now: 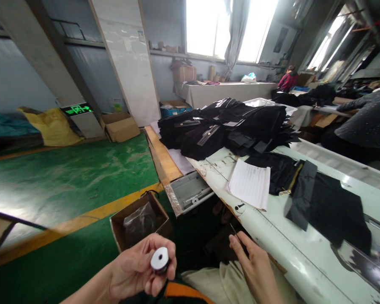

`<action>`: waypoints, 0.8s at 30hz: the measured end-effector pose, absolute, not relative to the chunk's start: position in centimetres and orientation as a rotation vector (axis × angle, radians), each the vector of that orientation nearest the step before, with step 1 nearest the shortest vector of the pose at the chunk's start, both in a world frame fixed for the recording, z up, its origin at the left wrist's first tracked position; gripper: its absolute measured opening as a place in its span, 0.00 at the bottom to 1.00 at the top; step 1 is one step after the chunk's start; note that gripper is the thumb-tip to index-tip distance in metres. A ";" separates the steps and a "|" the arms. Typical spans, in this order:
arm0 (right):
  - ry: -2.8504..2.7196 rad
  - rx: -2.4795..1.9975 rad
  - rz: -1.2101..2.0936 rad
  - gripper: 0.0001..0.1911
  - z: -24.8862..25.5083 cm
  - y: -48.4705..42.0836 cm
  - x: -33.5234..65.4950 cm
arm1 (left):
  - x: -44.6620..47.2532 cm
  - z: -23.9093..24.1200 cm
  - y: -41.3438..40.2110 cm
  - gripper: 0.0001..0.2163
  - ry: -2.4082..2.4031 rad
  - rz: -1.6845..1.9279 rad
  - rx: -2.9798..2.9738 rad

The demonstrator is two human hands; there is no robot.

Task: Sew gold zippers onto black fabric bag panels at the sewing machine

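My left hand [136, 268] is low in the view, fingers curled around a small round bobbin [160, 258] with a white face and a dark centre hole. My right hand [256, 270] is just right of it, over my lap near the white table's front edge [272, 249], pinching a thin dark tool [234, 231] between thumb and forefinger. Black fabric pieces [323, 202] with a brass zipper lie flat on the table to the right of my hands. A lined white sheet of paper [250, 183] rests beside them.
A tall heap of black garments [228, 126] covers the far table. An open cardboard box [139, 223] with a plastic bag stands on the green floor, and a metal drawer [190, 194] hangs open. A person in dark grey [364, 122] leans in at right; another sits by the windows.
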State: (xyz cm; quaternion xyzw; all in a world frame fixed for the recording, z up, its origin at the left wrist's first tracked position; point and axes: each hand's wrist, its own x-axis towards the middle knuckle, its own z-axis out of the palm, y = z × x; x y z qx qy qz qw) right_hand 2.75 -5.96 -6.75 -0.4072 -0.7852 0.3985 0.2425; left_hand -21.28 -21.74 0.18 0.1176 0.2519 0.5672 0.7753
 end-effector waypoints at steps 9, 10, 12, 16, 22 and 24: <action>-2.404 -0.987 0.444 0.24 -6.4 -5.7 1.3 | -24.6 -0.8 -22.7 0.14 0.879 1.529 0.139; -2.402 -1.012 0.279 0.24 -5.7 -5.6 0.8 | -24.9 -0.8 -22.8 0.14 0.869 1.570 0.131; -2.452 -0.973 0.030 0.20 -4.1 -5.2 -1.0 | -25.4 -0.9 -22.9 0.15 0.814 1.637 0.145; -2.659 -0.623 -0.120 0.10 -2.2 -3.4 -7.4 | -25.5 -1.8 -22.5 0.15 0.763 1.688 0.149; -2.731 -0.424 -0.123 0.09 -2.2 -1.4 -13.9 | -25.1 -4.1 -20.6 0.10 1.008 1.819 -0.073; -2.667 -0.549 -0.128 0.08 -1.5 -1.4 -12.9 | -25.4 -4.5 -19.9 0.15 1.082 1.842 -0.166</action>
